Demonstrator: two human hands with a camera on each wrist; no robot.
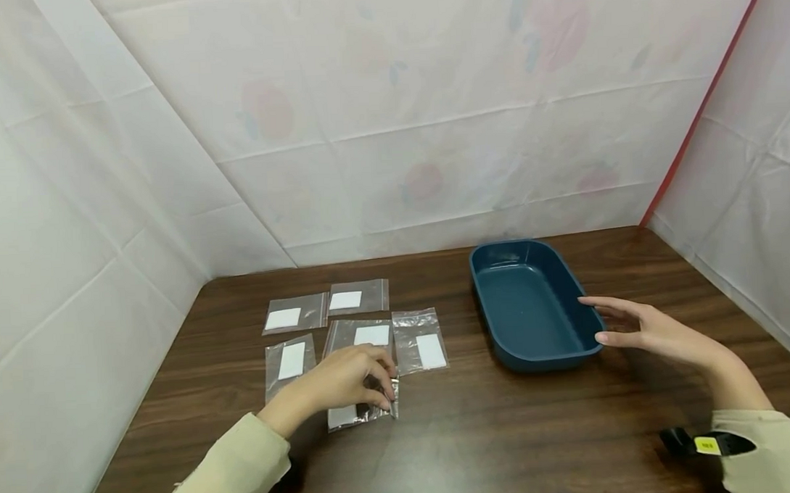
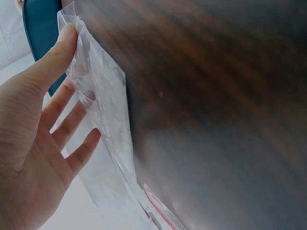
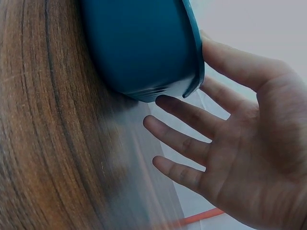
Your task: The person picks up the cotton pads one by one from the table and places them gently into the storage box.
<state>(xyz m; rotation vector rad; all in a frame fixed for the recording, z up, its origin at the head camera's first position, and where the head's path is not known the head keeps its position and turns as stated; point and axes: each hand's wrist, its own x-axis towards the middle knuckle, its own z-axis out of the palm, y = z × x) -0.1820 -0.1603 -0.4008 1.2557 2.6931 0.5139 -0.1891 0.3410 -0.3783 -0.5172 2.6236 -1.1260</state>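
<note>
Pale sheeting (image 1: 390, 94) behind brown table (image 1: 493, 432)

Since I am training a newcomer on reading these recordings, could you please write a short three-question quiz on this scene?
1. True or false: From the person's seat, the dark blue, rounded rectangular basin stands to the left of the flat, clear plastic bags with white rectangular patches.

2. Multiple choice: What does the person's left hand pinch?
a) the basin's rim
b) one of the clear bags
c) the white fabric backdrop

3. Fill the gap: The person's right hand touches the basin at its ____.

Key:
1. False; it stands to their right.
2. b
3. rim
</note>
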